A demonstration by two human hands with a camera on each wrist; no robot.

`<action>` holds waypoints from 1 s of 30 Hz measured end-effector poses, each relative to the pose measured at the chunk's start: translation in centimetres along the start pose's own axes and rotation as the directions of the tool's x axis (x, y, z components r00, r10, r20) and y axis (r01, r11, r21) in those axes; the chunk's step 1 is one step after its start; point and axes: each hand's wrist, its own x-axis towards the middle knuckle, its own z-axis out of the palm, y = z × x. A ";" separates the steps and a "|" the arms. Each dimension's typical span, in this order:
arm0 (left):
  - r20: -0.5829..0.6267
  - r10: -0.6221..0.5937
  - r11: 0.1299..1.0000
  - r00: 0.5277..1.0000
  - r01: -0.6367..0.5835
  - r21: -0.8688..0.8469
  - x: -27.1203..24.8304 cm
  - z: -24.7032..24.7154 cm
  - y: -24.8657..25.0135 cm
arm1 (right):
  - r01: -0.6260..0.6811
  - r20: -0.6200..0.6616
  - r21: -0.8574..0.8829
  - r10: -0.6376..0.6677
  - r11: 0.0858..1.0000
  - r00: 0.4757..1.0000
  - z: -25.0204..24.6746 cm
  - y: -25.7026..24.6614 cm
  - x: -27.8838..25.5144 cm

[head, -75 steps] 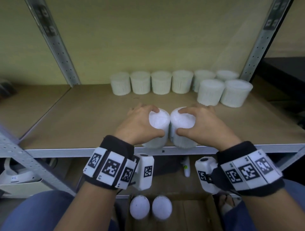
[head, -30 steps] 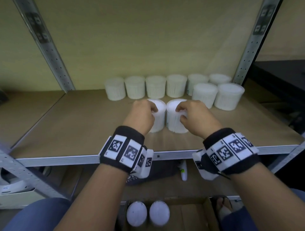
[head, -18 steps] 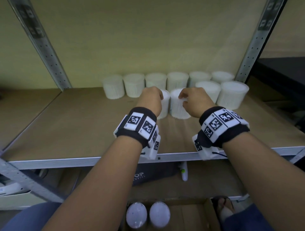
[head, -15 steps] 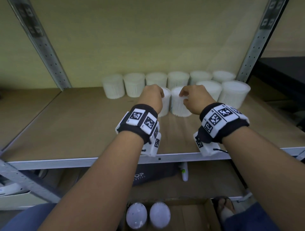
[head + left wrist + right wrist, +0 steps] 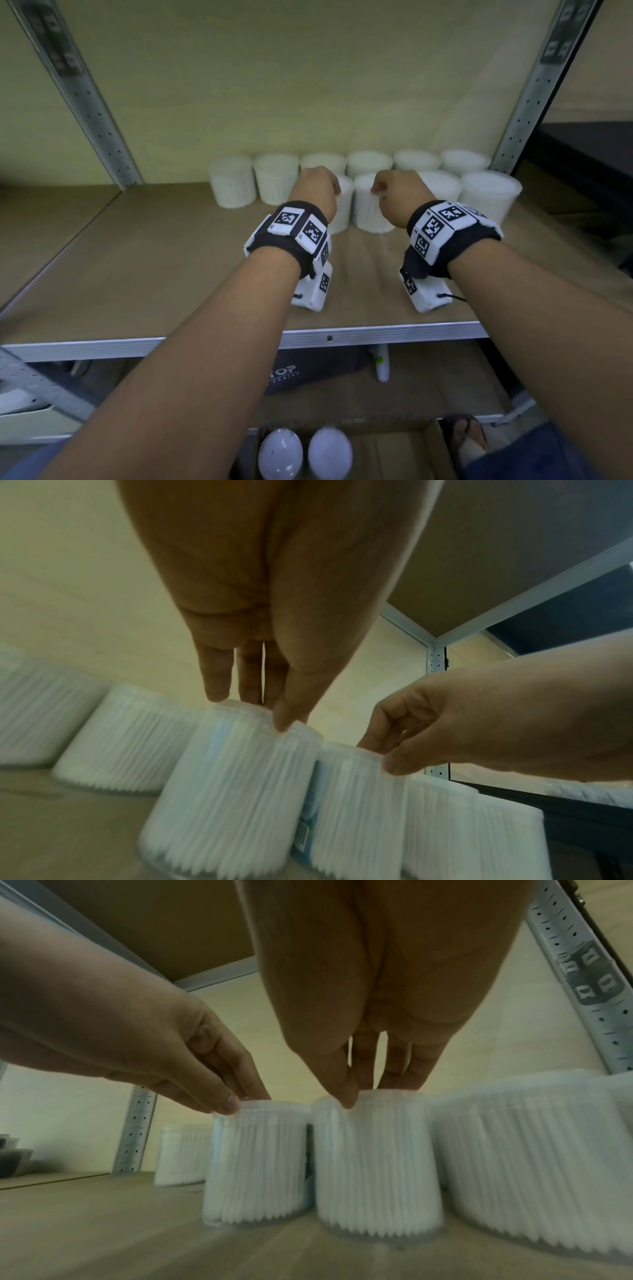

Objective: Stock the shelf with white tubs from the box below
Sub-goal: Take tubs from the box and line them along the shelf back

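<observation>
Left hand (image 5: 313,192) pinches top rim of left tub of cotton swabs (image 5: 232,785), right hand (image 5: 397,195) pinches its neighbour (image 5: 377,1161); both tubs upright on shelf (image 5: 137,274), frame centre, touching, likely gripped from above to extend front row; two more in box (image 5: 404,452), bottom edge

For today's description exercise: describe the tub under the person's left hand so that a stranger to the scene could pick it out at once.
Start at the wooden shelf with white tubs lined along its back wall. Just in front of that line stand four more tubs. The left-hand tub is the leftmost of these four, and the left hand touches its top rim with the fingers; the tub beside it sits under the right hand.
</observation>
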 end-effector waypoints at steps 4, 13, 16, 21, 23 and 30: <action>-0.002 0.021 1.000 1.000 -0.021 0.010 0.2 -0.1 0.0 | -0.011 0.005 0.002 0.011 1.000 1.000 0.0 0.0 0.5; 0.027 0.089 0.991 0.996 -0.092 0.100 -0.4 0.1 -0.4 | 0.010 0.069 -0.028 -0.008 1.000 0.998 -0.2 0.1 -0.4; 0.065 0.121 0.981 0.991 -0.129 0.143 -1.5 -0.3 -0.3 | 0.037 0.127 -0.054 -0.030 0.998 0.991 -0.5 0.3 -2.2; 0.037 0.144 0.982 0.989 -0.147 0.117 -5.5 -1.7 -0.5 | 0.045 0.106 -0.018 -0.043 0.999 0.993 -1.8 0.4 -6.7; 0.028 0.128 0.987 0.991 -0.130 0.096 -7.9 -2.5 -0.8 | 0.052 0.137 -0.014 -0.049 0.999 0.989 -2.4 -0.1 -9.0; 0.072 0.114 0.993 0.991 -0.114 -0.002 -17.1 -2.9 -2.3 | 0.079 0.180 0.138 -0.103 0.987 0.978 -0.8 -2.3 -16.5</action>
